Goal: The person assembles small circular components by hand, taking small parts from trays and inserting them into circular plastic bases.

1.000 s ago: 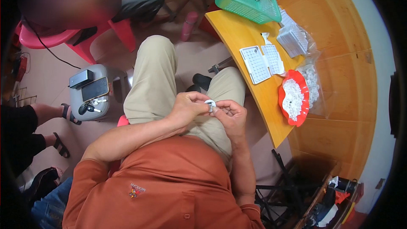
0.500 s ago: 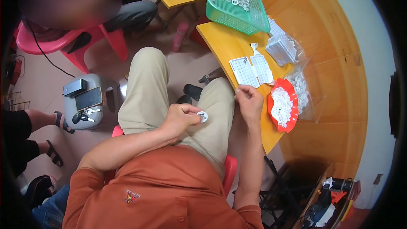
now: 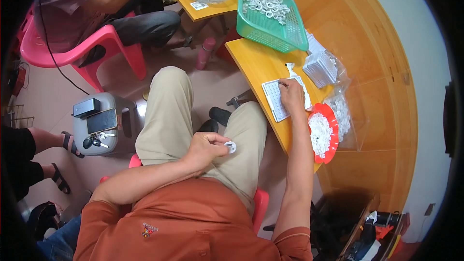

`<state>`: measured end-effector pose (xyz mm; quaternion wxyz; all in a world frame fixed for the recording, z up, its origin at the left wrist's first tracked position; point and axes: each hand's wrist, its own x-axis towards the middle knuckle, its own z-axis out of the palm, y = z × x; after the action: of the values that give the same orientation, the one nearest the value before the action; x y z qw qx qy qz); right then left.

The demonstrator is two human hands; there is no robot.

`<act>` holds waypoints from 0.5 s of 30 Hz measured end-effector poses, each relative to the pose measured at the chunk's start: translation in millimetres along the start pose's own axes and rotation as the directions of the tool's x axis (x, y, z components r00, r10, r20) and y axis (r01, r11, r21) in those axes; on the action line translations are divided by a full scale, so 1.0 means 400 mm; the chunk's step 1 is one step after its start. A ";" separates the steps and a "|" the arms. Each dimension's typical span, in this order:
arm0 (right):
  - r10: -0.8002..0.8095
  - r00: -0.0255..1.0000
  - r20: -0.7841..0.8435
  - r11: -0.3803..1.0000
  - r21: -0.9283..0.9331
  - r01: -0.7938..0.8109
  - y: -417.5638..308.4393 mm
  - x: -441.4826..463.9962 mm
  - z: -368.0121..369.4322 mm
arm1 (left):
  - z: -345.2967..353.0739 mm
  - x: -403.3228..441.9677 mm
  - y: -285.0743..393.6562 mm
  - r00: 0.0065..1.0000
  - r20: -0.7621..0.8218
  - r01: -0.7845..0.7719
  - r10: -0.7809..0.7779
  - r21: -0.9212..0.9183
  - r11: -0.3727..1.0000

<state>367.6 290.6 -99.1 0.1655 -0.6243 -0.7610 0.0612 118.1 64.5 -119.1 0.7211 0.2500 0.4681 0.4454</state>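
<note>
My left hand (image 3: pixel 207 151) is above my lap, pinching a small white round plastic part (image 3: pixel 231 147) with a dark mark in it. My right hand (image 3: pixel 293 98) is over the table, its fingertips pressed together at the white gridded tray (image 3: pixel 274 97). Whatever those fingertips hold, if anything, is too small and hidden to see. Part of a second white panel (image 3: pixel 306 92) shows beside the right hand. Just below the right hand stands a red wavy-rimmed dish (image 3: pixel 332 150) heaped with small white pieces (image 3: pixel 319 133).
A green basket (image 3: pixel 261 36) of white rings stands at the table's far end. Bagged stacked trays (image 3: pixel 321 69) and a bag of white parts (image 3: pixel 340 116) lie along the wall side. Another person sits on a pink chair (image 3: pixel 110 36). A grey stool (image 3: pixel 104 146) carries a phone and keys.
My right hand has moved from the table's near edge up and onto the gridded tray. The left hand keeps its hold on the round part over my lap. The view has tilted slightly.
</note>
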 end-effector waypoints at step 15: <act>-0.070 0.996 0.059 0.995 -0.065 0.073 0.002 -0.001 -0.009 | 0.000 0.001 -0.011 0.999 -0.035 0.010 -0.009 0.011 1.000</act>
<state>369.5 289.9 -96.2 0.1249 -0.5999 -0.7888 0.0473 119.9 62.9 -122.7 0.7135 0.2439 0.4842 0.4438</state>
